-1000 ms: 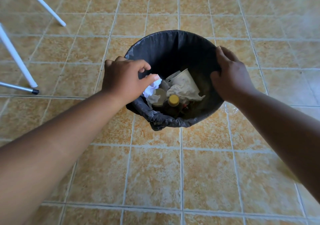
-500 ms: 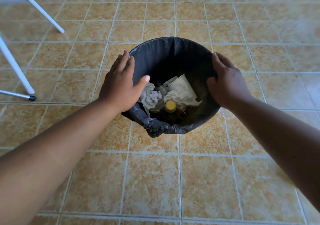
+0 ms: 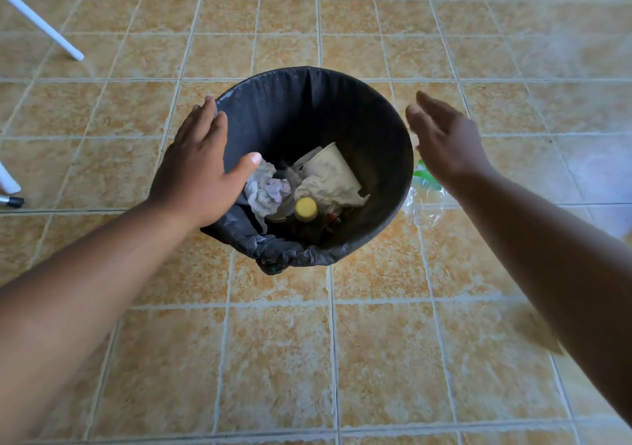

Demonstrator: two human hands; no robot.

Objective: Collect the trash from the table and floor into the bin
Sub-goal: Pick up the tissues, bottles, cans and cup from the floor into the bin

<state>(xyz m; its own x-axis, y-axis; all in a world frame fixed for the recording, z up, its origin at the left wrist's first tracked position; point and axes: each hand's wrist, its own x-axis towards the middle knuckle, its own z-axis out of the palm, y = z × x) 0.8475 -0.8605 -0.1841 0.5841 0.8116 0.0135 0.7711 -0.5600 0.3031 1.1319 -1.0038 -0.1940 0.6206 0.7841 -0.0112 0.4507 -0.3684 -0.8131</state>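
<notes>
Two hands open, holding nothing: left hand (image 3: 196, 174) flat on the bin (image 3: 383, 129) rim at frame centre, right hand (image 3: 444, 140) spread just right of it. Crumpled tissue (image 3: 268, 189), paper cup (image 3: 333, 167), yellow-capped bottle (image 3: 305, 209) inside; clear plastic wrapper (image 3: 424, 201) on floor (image 3: 280, 359) beside bin, no readable label.

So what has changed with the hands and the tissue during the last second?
The left hand let go of the crumpled tissue, which now lies in the bin, and opened flat on the rim. The right hand released the rim and moved right. Bin and other trash stayed in place.
</notes>
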